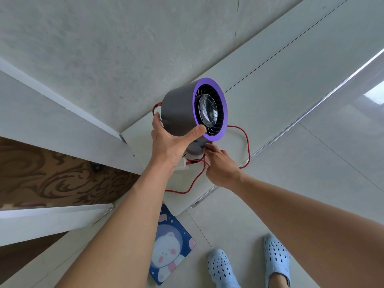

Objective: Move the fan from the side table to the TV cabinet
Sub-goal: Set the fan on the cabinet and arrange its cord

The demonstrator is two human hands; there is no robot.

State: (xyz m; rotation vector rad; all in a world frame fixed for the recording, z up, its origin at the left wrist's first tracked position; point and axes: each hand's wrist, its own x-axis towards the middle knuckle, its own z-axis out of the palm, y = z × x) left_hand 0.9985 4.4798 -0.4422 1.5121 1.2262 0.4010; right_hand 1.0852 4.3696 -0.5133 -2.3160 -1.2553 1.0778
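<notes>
A small grey fan (178,109) with a purple front ring faces right, on a short grey base above the long white cabinet top (280,84) by the wall. My left hand (172,142) wraps the underside of its drum, thumb on the purple rim. My right hand (220,165) is at the foot of the base, fingers pinched around the red cable (247,142), which loops from the fan's back over the cabinet top and off its edge. A white plug block (184,166) with a red connector lies under my left wrist.
A textured white wall (104,59) runs behind the cabinet. A white door frame and brown patterned carpet (52,175) are at the left. On the tiled floor below lie a blue cartoon-bear mat (170,248) and my feet in pale blue clogs (276,260).
</notes>
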